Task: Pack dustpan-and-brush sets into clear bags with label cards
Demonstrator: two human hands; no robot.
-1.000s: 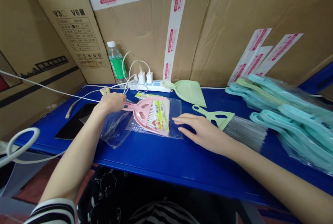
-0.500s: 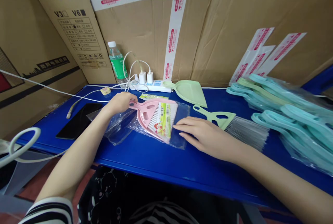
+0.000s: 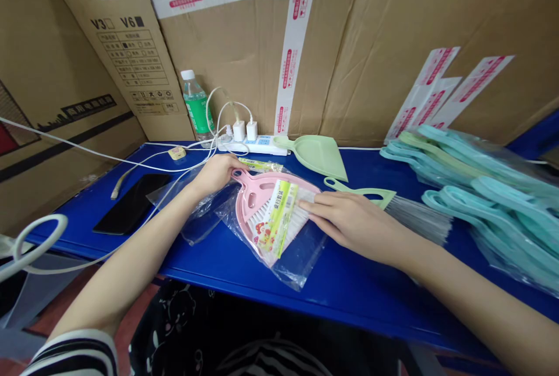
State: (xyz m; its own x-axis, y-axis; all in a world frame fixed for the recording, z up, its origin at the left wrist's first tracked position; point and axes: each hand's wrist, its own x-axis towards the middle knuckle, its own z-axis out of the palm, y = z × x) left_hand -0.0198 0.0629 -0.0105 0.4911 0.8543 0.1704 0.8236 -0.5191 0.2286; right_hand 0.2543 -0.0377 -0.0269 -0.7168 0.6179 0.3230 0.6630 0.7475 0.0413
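Note:
A pink dustpan (image 3: 244, 204) with a white-bristled brush (image 3: 262, 213) nested in it lies tilted above the blue tabletop, in a clear plastic bag (image 3: 299, 262). A yellow-green printed label (image 3: 279, 219) sits over the bristles. My left hand (image 3: 220, 172) is closed around the handle end of the dustpan. At the other side, my right hand (image 3: 349, 222) has its fingers stretched out, the tips touching the right edge of the bagged set. Beyond that hand lie a green brush (image 3: 379, 194) with grey bristles, partly hidden, and a green dustpan (image 3: 321, 155).
Several bagged turquoise sets (image 3: 515, 219) are piled on the right. A power strip (image 3: 262, 144) with chargers and a water bottle (image 3: 198, 108) stand at the back. A black phone (image 3: 131, 204) lies left, among white cables. Cardboard boxes (image 3: 244, 44) wall the table.
The pink set has turned clockwise, its front edge swinging toward me, and shifted slightly right with my left hand. My right fingertips now touch its edge.

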